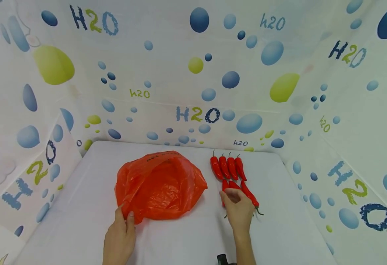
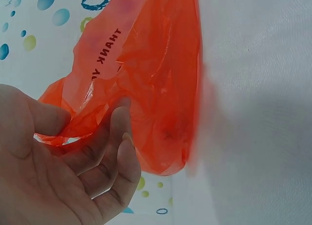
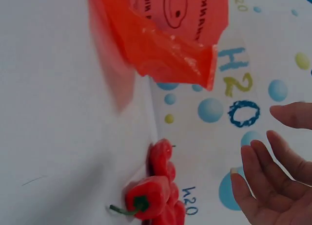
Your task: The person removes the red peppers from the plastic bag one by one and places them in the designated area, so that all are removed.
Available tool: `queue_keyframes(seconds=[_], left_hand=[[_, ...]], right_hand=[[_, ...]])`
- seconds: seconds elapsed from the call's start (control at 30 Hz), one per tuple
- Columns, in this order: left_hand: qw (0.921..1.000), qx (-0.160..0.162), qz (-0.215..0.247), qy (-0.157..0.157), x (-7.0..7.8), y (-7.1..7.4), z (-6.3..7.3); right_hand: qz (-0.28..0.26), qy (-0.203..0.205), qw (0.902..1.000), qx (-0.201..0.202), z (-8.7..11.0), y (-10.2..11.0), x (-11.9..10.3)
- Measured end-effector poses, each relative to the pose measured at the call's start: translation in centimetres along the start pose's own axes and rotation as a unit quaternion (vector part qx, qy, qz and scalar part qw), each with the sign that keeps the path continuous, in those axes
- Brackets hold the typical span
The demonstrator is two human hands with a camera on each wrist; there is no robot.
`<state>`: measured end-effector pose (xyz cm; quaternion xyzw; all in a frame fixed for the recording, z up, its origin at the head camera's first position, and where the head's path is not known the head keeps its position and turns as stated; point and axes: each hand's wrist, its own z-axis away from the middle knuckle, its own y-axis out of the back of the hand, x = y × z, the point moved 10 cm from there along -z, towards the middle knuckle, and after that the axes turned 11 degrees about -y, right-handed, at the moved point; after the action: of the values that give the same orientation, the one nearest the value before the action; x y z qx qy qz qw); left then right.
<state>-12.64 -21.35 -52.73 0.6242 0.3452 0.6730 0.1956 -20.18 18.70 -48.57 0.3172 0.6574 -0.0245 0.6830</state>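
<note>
An orange-red plastic bag (image 1: pixel 186 180) stands on the white table with its mouth spread toward me. At its near left edge my left hand (image 1: pixel 120 235) pinches the plastic between thumb and fingers; the left wrist view shows the bag's film (image 2: pixel 161 84) rising beyond that hand. My right hand (image 1: pixel 240 212) hovers over the front group of red peppers (image 1: pixel 249 195), partly covering them in the head view. In the right wrist view its fingers (image 3: pixel 251 174) are loosely bent and apart from the thumb, with nothing between them. A pepper with a green stem (image 3: pixel 146 198) shows beside it.
Behind the front group, several more red peppers (image 1: pixel 232 168) lie in a row, stems pointing away. A dark object (image 1: pixel 222 259) shows at the bottom edge by the right forearm. Walls (image 1: pixel 166 73) printed with bubbles and "H2O" enclose the table's back and sides.
</note>
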Motion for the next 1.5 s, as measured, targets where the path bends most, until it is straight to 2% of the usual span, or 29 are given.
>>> queue_keyframes(seconds=[0.23, 0.43, 0.7, 0.9, 1.07, 1.27, 1.5], left_hand=[[1.0, 0.0, -0.001, 0.0, 0.0, 0.2, 0.0], [1.0, 0.005, 0.001, -0.007, 0.0, 0.4, 0.2], [0.9998, 0.016, -0.001, -0.011, 0.0, 0.8, 0.3], [0.9997, 0.019, 0.0, -0.015, 0.0, 0.9, 0.3], [0.9997, 0.019, -0.001, -0.014, 0.1, 0.9, 0.4], [0.9996, 0.022, -0.003, -0.018, 0.5, 1.0, 0.4], [0.9994, 0.029, -0.003, -0.019, 0.7, 1.2, 0.5]], right_hand=[[-0.017, 0.036, 0.9962, -0.077, 1.2, -2.2, -3.5], [-0.024, 0.081, 0.9855, -0.147, 2.3, -4.6, -6.5], [0.004, 0.102, 0.9732, -0.206, 3.0, -7.7, -9.1], [0.037, 0.114, 0.9624, -0.244, 3.4, -10.7, -10.4], [0.06, 0.139, 0.948, -0.28, 3.9, -13.6, -11.1], [0.121, 0.167, 0.9314, -0.3, 4.3, -15.9, -11.7], [0.195, 0.198, 0.8986, -0.339, 4.8, -18.8, -12.4]])
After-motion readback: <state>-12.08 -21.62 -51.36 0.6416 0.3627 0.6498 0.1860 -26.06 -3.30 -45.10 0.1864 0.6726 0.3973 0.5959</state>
